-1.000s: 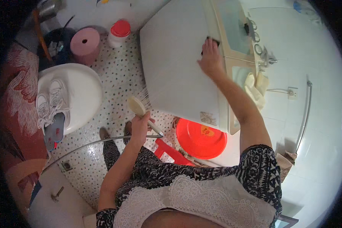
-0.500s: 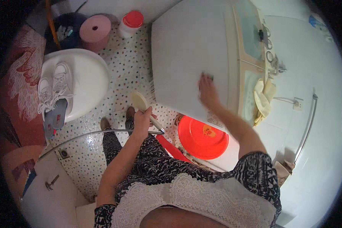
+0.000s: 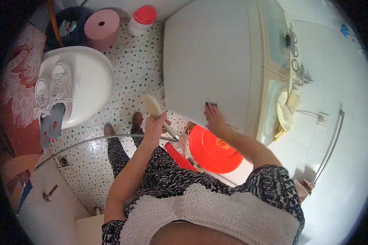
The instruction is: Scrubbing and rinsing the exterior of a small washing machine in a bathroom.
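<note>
On the pale side panel (image 3: 208,57) of a washing machine (image 3: 255,49), near its lower edge in view: right hand (image 3: 215,117) holds a dark pad (image 3: 211,104) under its fingers, against the surface. Left hand (image 3: 155,126) wrapped round the handle of a cream shower head (image 3: 152,105); fine jets leave its face beside the panel's left edge.

Status (judged): under way, not finished, since water runs and pad is on panel. Share of panel already covered: cannot tell; no visible line divides done from left.

Containers: red basin (image 3: 206,157) just beside the machine, partly behind right forearm, yellow print visible. White tub (image 3: 139,29), red lid (image 3: 145,14) on, contents hidden. Dark bin (image 3: 79,17) beside pink roll (image 3: 101,34); pale scraps (image 3: 68,27) inside, kind unclear.
</note>
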The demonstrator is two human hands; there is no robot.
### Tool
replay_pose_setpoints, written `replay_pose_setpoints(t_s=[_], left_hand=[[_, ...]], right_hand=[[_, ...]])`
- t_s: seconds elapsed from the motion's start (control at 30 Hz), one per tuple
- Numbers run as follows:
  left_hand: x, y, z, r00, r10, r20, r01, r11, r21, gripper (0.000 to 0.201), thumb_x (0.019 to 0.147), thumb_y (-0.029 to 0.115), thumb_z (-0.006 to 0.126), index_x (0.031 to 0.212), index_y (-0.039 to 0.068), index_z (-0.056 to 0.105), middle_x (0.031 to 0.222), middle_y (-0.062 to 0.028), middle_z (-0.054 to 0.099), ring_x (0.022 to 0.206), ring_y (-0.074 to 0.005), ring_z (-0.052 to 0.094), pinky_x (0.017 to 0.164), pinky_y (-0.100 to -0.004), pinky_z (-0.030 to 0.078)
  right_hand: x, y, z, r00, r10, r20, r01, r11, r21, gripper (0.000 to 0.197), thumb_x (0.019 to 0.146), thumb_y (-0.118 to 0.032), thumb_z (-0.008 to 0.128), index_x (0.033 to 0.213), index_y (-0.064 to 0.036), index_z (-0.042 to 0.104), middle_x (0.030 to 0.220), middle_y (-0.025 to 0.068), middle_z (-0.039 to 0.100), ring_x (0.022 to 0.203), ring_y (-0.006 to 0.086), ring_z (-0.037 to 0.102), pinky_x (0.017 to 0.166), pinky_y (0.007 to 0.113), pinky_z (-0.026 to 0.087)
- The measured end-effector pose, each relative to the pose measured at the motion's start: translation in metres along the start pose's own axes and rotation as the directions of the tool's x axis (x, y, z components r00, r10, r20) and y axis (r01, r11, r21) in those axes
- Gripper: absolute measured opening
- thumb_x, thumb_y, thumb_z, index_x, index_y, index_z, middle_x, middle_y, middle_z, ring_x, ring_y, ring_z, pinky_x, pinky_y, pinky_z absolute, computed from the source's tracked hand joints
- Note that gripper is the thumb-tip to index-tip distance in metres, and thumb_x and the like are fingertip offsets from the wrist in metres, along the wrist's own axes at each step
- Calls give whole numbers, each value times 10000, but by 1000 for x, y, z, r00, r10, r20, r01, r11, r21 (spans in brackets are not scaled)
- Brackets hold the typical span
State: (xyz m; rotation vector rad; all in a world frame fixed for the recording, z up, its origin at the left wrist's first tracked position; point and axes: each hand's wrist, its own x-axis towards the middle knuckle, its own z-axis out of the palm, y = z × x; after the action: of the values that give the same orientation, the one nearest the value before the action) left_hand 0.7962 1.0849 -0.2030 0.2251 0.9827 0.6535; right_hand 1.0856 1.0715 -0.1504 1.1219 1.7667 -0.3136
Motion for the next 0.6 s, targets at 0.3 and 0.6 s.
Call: replay_pose_setpoints(t_s=[0.3, 0.6], left_hand=[[5, 10, 14, 997, 67, 28, -68, 997, 36, 288, 860, 300, 538, 955, 28, 533, 732, -54, 604, 683, -153, 609, 583, -315, 506], [-14, 11, -10, 999, -6, 49, 0, 993, 118, 255, 856, 254, 544, 957, 21, 524, 733, -65, 596, 708, -166, 605, 611, -327, 503]], right_hand=[[67, 116, -177, 765, 191, -616, -490, 792, -363, 519, 862, -330, 454, 1300, -57, 409, 1394, 188, 312, 1316, 353, 221, 1070, 517, 135], [-14, 4, -25, 965, -1, -263, -70, 963, -262, 571, 807, -325, 497, 1278, -10, 426, 1421, 208, 262, 1331, 363, 196, 1105, 480, 78]])
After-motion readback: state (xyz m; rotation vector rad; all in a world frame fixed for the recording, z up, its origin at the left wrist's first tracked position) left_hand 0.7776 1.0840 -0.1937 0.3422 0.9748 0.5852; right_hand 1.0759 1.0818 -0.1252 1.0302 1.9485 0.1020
